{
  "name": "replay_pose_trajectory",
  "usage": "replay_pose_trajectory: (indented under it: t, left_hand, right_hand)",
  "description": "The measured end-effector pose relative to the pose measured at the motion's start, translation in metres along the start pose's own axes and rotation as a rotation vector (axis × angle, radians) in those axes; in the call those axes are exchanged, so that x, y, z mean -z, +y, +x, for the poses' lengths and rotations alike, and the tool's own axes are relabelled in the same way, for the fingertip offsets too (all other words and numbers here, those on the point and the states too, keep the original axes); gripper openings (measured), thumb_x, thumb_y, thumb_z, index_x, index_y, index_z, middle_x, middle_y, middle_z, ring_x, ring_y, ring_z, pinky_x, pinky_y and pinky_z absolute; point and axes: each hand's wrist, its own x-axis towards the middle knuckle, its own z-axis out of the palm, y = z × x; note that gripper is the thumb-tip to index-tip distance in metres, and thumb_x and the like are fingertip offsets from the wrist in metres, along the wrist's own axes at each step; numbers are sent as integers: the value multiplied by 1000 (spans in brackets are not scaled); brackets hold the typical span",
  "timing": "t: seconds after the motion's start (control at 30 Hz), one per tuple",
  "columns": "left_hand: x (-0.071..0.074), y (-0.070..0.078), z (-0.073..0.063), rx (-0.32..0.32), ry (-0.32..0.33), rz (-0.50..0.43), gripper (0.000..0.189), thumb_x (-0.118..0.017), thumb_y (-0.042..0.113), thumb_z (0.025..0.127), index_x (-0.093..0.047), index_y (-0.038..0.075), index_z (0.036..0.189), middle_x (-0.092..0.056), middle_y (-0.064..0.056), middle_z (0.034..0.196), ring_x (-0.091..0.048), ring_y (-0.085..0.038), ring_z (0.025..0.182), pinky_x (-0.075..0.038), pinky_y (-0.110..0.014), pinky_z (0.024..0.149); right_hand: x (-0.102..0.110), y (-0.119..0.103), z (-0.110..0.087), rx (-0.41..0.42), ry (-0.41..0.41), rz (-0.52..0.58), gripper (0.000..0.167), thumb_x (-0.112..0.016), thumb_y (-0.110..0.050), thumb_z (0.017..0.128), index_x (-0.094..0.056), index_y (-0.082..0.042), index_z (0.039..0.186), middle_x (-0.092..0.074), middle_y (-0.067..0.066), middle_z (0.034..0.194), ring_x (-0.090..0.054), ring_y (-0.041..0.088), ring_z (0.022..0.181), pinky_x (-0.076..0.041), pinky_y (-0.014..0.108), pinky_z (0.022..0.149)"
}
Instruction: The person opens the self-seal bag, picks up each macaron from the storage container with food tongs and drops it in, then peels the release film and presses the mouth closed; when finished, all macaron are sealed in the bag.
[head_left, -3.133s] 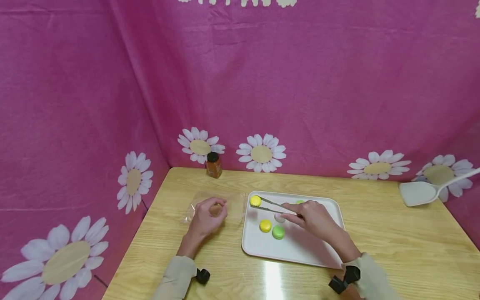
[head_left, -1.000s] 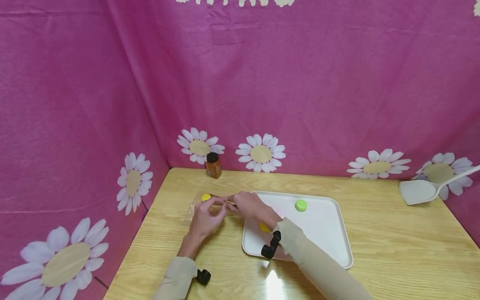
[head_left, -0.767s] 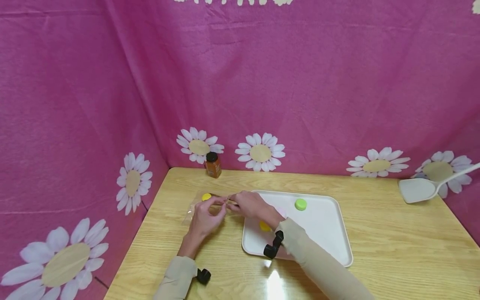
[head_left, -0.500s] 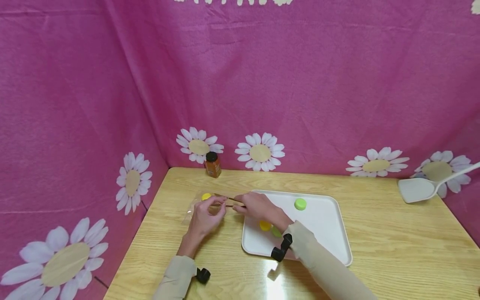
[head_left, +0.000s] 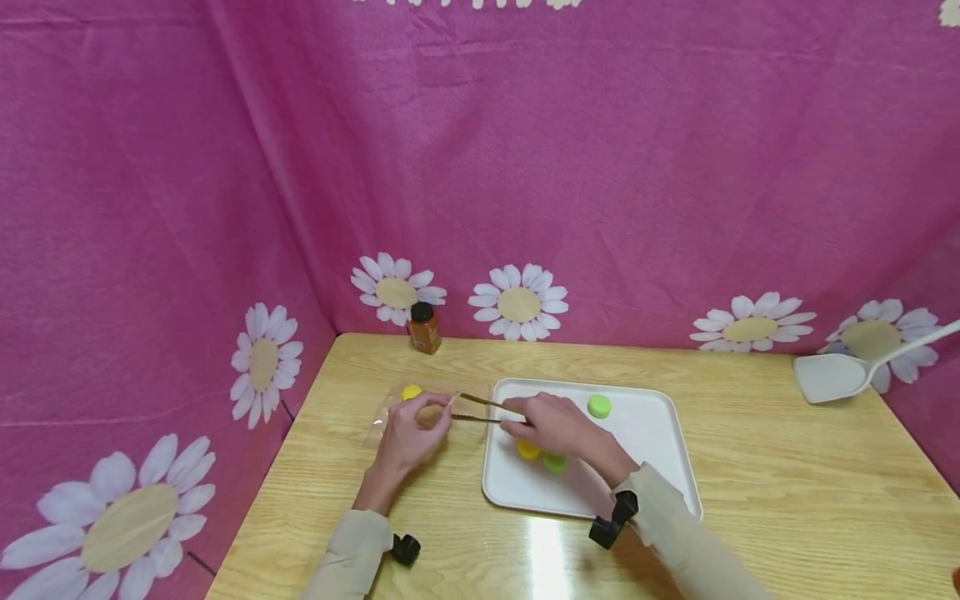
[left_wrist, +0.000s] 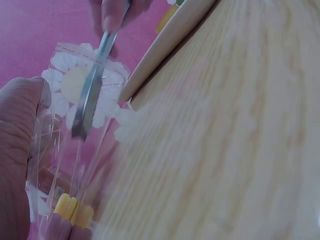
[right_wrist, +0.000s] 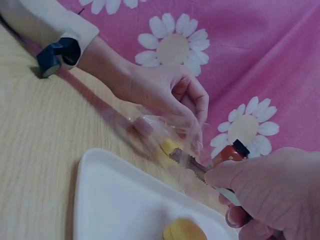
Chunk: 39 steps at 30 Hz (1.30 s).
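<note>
A person's left hand (head_left: 411, 435) pinches a clear plastic bag (head_left: 381, 423) on a wooden bench (head_left: 780, 475), a yellow macaron (head_left: 411, 391) inside. The right hand (head_left: 557, 427), fingers closed round metal tongs (head_left: 483, 402), holds their tips at the bag's mouth. Beneath it, a yellow piece (head_left: 528, 451) and a green piece (head_left: 555, 463) sit side by side on a white tray (head_left: 637, 454), another green one (head_left: 599, 406) farther back.

Tray (head_left: 652, 433): 2 green macarons (head_left: 599, 406), 1 yellow macaron (head_left: 528, 450) visible
Right hand (head_left: 561, 426): above the tray, gripping tongs (head_left: 477, 418)
Left hand (head_left: 411, 433): left of the tray, holding a clear bag (head_left: 382, 421)
Jar (head_left: 425, 333): behind-left of the tray
</note>
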Motion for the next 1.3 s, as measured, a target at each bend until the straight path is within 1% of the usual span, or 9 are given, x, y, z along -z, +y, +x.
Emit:
replay_pose_trajectory:
  t: [0.13, 0.3, 0.37, 0.53, 0.7, 0.8, 0.93, 1.07, 1.3]
  left_hand:
    - [-1, -1, -1, -3, 0, 6, 13, -79, 2, 86, -77, 1, 99, -80, -7, 100, -77, -24, 94, -62, -45, 82]
    - [-3, -3, 0, -26, -7, 5, 14, -79, 0, 85, -77, 1, 98, -80, -7, 98, -77, -23, 90, -62, -45, 78]
    - [-3, -3, 0, -30, -3, 7, 14, -80, -2, 84, -77, 1, 98, -80, -7, 97, -77, -23, 88, -62, -45, 76]
    - [-2, -1, -1, -16, 1, 24, 14, -80, 0, 84, -77, 2, 97, -80, -8, 96, -76, -22, 83, -61, -43, 69]
    - [-2, 1, -1, 6, -11, 42, 14, -81, 1, 84, -78, 2, 97, -80, -7, 95, -71, -21, 71, -56, -36, 60]
    - [-2, 2, -1, 20, -15, 42, 13, -81, 2, 85, -78, 2, 98, -80, -6, 96, -69, -19, 69, -54, -34, 58]
    - [-2, 3, -2, 31, -20, 35, 13, -81, 3, 86, -78, 3, 98, -80, -6, 96, -67, -18, 66, -52, -30, 57]
    - [-2, 3, -2, 35, -13, 42, 13, -82, 4, 86, -79, 6, 98, -80, -5, 95, -63, -18, 61, -51, -30, 55]
    - [-3, 3, -1, 47, -9, 64, 14, -83, 4, 85, -79, 9, 97, -80, -3, 94, -70, -22, 70, -54, -38, 60]
  right_hand:
    - [7, 5, -23, 7, 21, 20, 42, -64, -37, 104, -68, -10, 136, -33, -16, 57, -36, 2, 54, -27, 25, 50]
    - [14, 11, -52, -7, 85, 25, 32, -64, -36, 104, -70, -14, 126, -33, -17, 58, -32, 0, 55, -26, 23, 51]
    - [16, 13, -64, -31, 107, 27, 28, -63, -38, 104, -70, -19, 123, -32, -18, 60, -31, -1, 56, -26, 24, 51]
    - [14, 19, -98, -131, 156, 39, 36, -64, -43, 103, -70, -22, 132, -33, -17, 61, -31, -1, 57, -27, 24, 52]
    - [15, 32, -125, -201, 278, 18, 43, -69, -38, 101, -69, -16, 137, -33, -16, 60, -29, 0, 57, -28, 24, 52]
    - [18, 44, -137, -247, 337, -6, 45, -70, -37, 101, -68, -12, 138, -37, -15, 59, -35, 3, 58, -35, 27, 56]
    - [24, 56, -153, -335, 348, -9, 47, -67, -40, 102, -66, -11, 140, -42, -12, 59, -43, 10, 62, -40, 33, 59]
    - [28, 66, -165, -393, 346, -3, 48, -65, -42, 103, -65, -10, 139, -45, -9, 62, -47, 13, 65, -40, 34, 59]
    - [24, 81, -174, -459, 304, 12, 53, -63, -47, 103, -66, -7, 138, -51, -7, 64, -53, 17, 71, -42, 36, 60]
